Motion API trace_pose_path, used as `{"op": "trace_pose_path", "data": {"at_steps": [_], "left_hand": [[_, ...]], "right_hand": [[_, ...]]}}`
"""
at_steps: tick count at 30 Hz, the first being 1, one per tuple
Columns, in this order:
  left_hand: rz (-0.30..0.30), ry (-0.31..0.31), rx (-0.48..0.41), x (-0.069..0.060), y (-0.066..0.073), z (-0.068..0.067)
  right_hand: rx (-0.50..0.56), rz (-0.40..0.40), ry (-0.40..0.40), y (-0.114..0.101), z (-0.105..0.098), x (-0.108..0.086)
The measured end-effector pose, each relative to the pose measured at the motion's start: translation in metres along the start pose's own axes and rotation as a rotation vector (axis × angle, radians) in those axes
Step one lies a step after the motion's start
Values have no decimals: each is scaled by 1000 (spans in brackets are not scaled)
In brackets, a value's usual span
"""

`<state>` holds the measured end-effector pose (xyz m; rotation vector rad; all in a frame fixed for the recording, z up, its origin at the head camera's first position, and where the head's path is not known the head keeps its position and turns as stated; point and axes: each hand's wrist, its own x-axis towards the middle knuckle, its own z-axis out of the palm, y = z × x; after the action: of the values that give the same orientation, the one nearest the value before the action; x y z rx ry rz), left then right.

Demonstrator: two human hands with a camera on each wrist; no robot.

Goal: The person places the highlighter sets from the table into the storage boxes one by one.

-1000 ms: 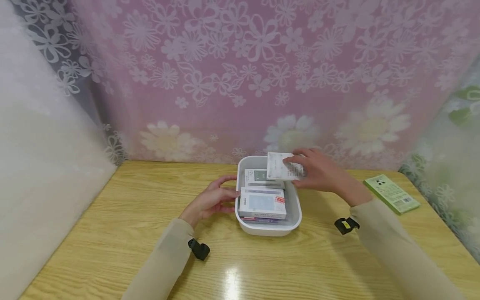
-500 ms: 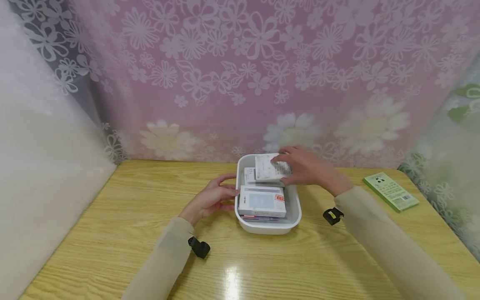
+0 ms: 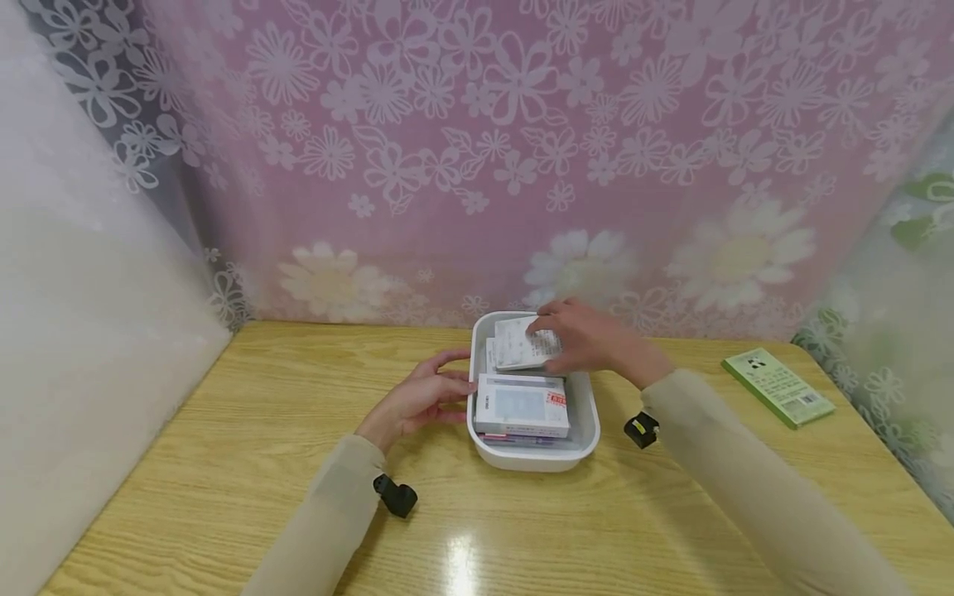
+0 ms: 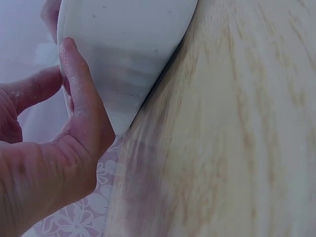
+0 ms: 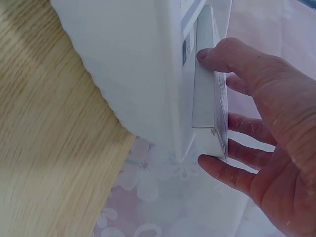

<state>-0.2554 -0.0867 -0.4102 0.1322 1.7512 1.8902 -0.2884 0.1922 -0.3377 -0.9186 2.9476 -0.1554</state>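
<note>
In the head view, my right hand (image 3: 592, 338) holds a small white box (image 3: 522, 343) over the far end of the white plastic bin (image 3: 585, 451). Seen from the right wrist, the thumb (image 5: 215, 58) lies on the box's side edge and the other fingers spread around its face and end. The box tilts partly inside the rim, above another white box (image 3: 489, 356). My left hand (image 3: 417, 399) touches the bin's left wall and rim with extended fingers. A white box with a pale blue panel and red mark (image 3: 522, 406) lies nearer in the bin.
Purple-edged flat packs (image 3: 525, 440) lie under the nearer box. A green box with a panda picture (image 3: 778, 386) rests at the right on the wooden table (image 3: 246, 463). A floral curtain (image 3: 447, 207) hangs along the table's back edge.
My right hand has moved left and slightly down with the white box, from above the bin's right rim to inside its far end. My left hand stays at the bin's left side.
</note>
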Motion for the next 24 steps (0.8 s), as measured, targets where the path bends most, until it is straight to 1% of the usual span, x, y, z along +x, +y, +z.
{"op": "trace_pose_path", "data": {"at_steps": [10,17,24], "left_hand": [[-2,5,-14,1,-1,0],[-3,5,-17,0,-1,-1],[0,1,-14,0,0,-1]], "right_hand": [[22,-49,-35,-4,7,15],[36,-64,-61,-7,12,24],[79,-16,-126,-9,17,28]]}}
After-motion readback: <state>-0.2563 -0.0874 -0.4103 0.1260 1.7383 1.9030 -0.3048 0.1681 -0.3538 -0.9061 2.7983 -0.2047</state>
